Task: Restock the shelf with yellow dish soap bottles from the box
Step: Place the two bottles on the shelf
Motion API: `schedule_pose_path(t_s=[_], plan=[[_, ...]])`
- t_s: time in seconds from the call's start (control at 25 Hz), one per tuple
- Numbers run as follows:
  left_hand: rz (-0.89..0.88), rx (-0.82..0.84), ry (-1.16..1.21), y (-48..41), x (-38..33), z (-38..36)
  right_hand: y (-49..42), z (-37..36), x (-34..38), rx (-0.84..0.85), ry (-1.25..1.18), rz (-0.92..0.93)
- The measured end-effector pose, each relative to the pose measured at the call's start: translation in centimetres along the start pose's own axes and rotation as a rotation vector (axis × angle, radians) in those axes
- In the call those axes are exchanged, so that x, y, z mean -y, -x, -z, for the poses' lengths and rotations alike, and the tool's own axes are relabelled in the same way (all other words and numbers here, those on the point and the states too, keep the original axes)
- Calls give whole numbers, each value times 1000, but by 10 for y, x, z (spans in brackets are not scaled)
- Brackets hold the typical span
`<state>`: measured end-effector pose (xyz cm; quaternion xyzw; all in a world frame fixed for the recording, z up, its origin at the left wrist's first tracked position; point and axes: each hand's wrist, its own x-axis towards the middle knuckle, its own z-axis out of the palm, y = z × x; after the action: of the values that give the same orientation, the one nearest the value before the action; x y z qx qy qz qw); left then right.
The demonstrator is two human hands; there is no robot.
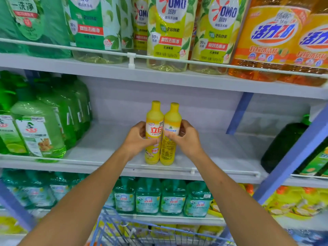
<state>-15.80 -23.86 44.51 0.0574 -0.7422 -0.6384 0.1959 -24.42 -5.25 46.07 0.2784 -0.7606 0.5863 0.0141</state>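
Note:
Two yellow dish soap bottles stand upright side by side over the front of the middle shelf (106, 150). My left hand (137, 137) grips the left bottle (154, 121), whose label faces me with red characters. My right hand (186, 137) grips the right bottle (171, 148), which shows its back label. The bottles touch each other, and their bases are level with the shelf's front rail. Whether they rest on the shelf I cannot tell. The box is not in view.
Green detergent jugs (39, 128) fill the shelf's left end, and a dark green bottle (284, 148) stands at its right. A blue upright (292, 157) slants across the right. Large bottles line the shelf above, teal bottles the shelf below. A blue wire cart (124, 231) sits below my arms.

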Motion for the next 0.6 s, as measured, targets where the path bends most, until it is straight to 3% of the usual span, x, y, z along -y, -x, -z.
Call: schedule_pose_path(t_s=[0.2, 0.4, 0.6], plan=[[22, -59, 40, 19, 24, -11, 13, -12, -21, -34, -163, -79], [24, -116, 93, 28, 30, -21, 18, -29, -24, -146, -79, -88], [38, -77, 97, 30, 30, -15, 31, -21, -31, 75, -134, -52]])
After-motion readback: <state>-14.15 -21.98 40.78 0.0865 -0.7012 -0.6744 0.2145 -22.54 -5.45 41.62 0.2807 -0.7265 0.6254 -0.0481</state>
